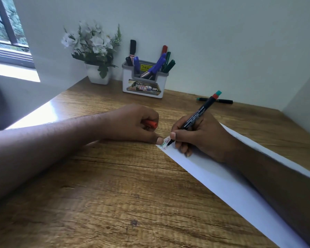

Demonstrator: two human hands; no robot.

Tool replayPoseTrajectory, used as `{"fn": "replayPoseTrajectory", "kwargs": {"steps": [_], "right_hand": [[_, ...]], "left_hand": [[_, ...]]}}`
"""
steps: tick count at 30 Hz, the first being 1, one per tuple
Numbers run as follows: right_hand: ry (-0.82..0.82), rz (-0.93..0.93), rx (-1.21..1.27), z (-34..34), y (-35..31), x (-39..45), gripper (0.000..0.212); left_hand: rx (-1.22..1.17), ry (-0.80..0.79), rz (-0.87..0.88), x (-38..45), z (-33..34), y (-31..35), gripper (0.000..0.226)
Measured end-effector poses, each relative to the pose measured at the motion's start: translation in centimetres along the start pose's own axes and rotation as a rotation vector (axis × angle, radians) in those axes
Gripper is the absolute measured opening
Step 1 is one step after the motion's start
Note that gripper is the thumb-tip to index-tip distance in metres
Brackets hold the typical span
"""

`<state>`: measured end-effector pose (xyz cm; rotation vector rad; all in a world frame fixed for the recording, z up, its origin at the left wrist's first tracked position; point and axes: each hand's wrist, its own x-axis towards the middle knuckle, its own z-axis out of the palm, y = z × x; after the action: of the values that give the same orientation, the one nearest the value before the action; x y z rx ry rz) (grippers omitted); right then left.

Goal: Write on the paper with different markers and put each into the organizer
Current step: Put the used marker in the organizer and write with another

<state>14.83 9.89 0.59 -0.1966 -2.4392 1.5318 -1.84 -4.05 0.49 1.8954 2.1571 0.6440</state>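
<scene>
Head view: the right hand [200,135] has its fingers [174,136] pinched on a black-barrelled marker [193,120], tip on the top corner of the paper [222,178], where green and red words already show. The left hand [131,123] is clenched around a red cap [151,124], its thumb pinning the paper's corner. At 12 o'clock the organizer [143,83] already holds several markers; one more pen [216,100] lies loose at 1 o'clock, likely yet to be used. Bare worktop [132,194] between hands and organizer leaves a clear reach; a wall closes in at 3 o'clock.
</scene>
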Motion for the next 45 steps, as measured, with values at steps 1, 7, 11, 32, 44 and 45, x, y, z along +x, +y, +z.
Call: {"fn": "replayPoseTrajectory", "kwargs": {"steps": [1,7,11,32,44,45], "right_hand": [[0.001,0.003,0.001,0.01,0.04,0.00,0.008],[0.011,0.022,0.005,-0.11,0.13,-0.05,0.008],[0.031,0.020,0.007,0.06,0.19,0.03,0.009],[0.095,0.035,0.010,0.09,0.20,-0.04,0.008],[0.073,0.011,0.012,0.41,0.22,-0.09,0.009],[0.070,0.010,0.011,0.41,0.18,-0.10,0.009]], "left_hand": [[-0.001,0.002,-0.001,0.00,0.00,-0.01,0.034],[-0.003,-0.001,0.005,-0.01,-0.02,0.14,0.034],[0.004,0.000,-0.010,-0.04,0.00,0.15,0.033],[0.016,0.013,0.005,-0.08,0.06,0.09,0.035],[0.031,0.011,0.001,-0.10,0.03,0.12,0.035],[0.031,0.012,0.002,-0.10,0.01,0.16,0.035]]}}
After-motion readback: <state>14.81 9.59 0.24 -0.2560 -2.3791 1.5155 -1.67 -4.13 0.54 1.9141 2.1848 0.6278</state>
